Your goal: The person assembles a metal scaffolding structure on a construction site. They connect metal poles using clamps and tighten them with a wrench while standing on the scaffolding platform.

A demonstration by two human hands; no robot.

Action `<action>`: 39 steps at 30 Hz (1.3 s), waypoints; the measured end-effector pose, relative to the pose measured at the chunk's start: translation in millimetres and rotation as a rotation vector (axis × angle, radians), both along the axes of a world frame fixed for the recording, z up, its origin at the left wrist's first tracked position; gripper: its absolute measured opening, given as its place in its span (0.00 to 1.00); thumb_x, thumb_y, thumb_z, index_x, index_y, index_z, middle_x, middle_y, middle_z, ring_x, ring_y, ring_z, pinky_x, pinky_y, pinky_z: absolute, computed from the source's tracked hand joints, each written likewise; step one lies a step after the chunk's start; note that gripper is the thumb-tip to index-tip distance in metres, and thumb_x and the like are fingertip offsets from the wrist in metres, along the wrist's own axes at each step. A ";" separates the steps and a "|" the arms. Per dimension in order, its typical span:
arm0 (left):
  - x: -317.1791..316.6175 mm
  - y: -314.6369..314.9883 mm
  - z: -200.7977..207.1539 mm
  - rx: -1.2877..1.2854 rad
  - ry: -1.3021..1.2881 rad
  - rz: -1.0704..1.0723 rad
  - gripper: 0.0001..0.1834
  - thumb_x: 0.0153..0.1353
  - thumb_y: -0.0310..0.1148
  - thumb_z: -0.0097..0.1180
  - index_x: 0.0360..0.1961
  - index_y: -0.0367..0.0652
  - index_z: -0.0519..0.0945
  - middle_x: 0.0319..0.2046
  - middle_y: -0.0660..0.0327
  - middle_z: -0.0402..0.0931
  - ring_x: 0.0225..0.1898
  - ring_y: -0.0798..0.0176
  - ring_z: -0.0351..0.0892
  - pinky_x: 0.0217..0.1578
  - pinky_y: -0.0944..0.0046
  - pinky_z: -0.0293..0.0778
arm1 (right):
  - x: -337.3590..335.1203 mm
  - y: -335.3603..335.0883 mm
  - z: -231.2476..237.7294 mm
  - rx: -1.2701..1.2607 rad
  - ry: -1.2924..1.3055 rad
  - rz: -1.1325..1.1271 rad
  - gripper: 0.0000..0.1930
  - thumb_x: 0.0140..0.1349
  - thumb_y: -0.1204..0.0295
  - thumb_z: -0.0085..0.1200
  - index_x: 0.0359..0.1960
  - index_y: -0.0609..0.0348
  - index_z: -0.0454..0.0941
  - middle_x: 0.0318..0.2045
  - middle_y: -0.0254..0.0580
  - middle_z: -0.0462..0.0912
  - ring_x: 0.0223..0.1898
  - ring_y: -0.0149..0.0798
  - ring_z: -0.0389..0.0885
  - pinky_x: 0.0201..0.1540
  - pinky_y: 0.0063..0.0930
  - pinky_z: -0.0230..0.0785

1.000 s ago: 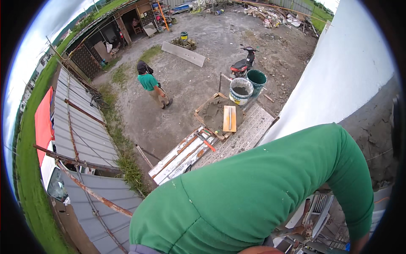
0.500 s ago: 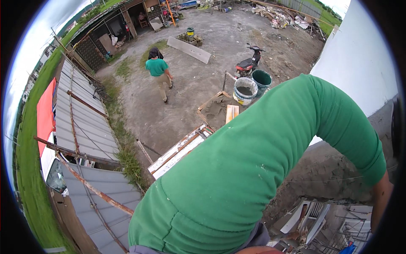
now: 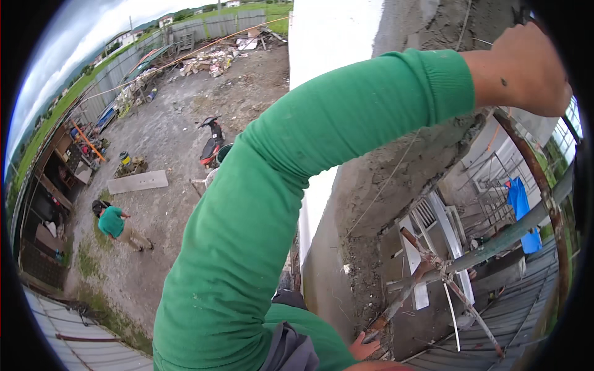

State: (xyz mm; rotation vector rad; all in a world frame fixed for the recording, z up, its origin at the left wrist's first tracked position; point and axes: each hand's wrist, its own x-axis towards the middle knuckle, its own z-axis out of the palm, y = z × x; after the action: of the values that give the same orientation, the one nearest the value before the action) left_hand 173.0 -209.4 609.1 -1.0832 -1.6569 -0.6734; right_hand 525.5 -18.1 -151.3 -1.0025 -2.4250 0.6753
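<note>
My left arm, in a green sleeve, is bent across the view. At upper right my left hand (image 3: 526, 74) is closed into a fist beside the grey, rough-plastered wall (image 3: 377, 179); its fingers are turned away, so whatever it holds is hidden. A thin string (image 3: 396, 166) runs along the plaster. Low in the view shows part of my right hand (image 3: 366, 348), fingers curled around a small dark piece I cannot make out. It is close to the wall's foot and the end of a rusty pole (image 3: 387, 315).
A white wall face (image 3: 334, 37) adjoins the plaster. Scaffold pipes (image 3: 461, 263) cross at right, with a blue sheet (image 3: 521, 213) beyond. Down in the yard are a person in green (image 3: 114, 222), a long board (image 3: 137, 182), a scooter (image 3: 212, 142) and a debris pile (image 3: 210, 60).
The view has swung right toward the wall and scaffold. My left fist now shows at upper right, and part of my right hand has come into view low down.
</note>
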 end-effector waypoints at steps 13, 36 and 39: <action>-5.6 92.0 65.8 0.232 0.101 -0.370 0.18 0.69 0.39 0.62 0.37 0.30 0.87 0.19 0.44 0.79 0.22 0.61 0.81 0.28 0.56 0.73 | -1.2 -10.4 33.3 -0.199 0.046 -0.064 0.36 0.56 0.57 0.76 0.60 0.64 0.74 0.54 0.59 0.74 0.57 0.65 0.76 0.59 0.57 0.72; 26.2 147.0 105.7 0.451 0.328 -0.110 0.18 0.74 0.42 0.57 0.40 0.39 0.91 0.36 0.48 0.89 0.38 0.39 0.88 0.43 0.45 0.83 | -1.2 12.0 -38.1 -0.106 0.064 -0.042 0.42 0.47 0.46 0.78 0.58 0.62 0.78 0.50 0.57 0.76 0.53 0.62 0.79 0.56 0.56 0.75; 21.8 141.3 103.0 0.462 0.377 -0.019 0.17 0.74 0.42 0.56 0.39 0.41 0.90 0.37 0.51 0.88 0.38 0.40 0.88 0.43 0.44 0.83 | -1.7 -1.0 26.7 -0.080 -0.025 0.079 0.35 0.63 0.48 0.67 0.63 0.61 0.77 0.57 0.62 0.79 0.58 0.66 0.79 0.61 0.58 0.73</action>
State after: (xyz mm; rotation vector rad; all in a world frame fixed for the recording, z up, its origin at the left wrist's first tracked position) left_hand 194.7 -68.1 712.1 -0.8279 -1.0987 -0.7639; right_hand 523.9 -19.1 -124.5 -0.9556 -2.4877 0.7973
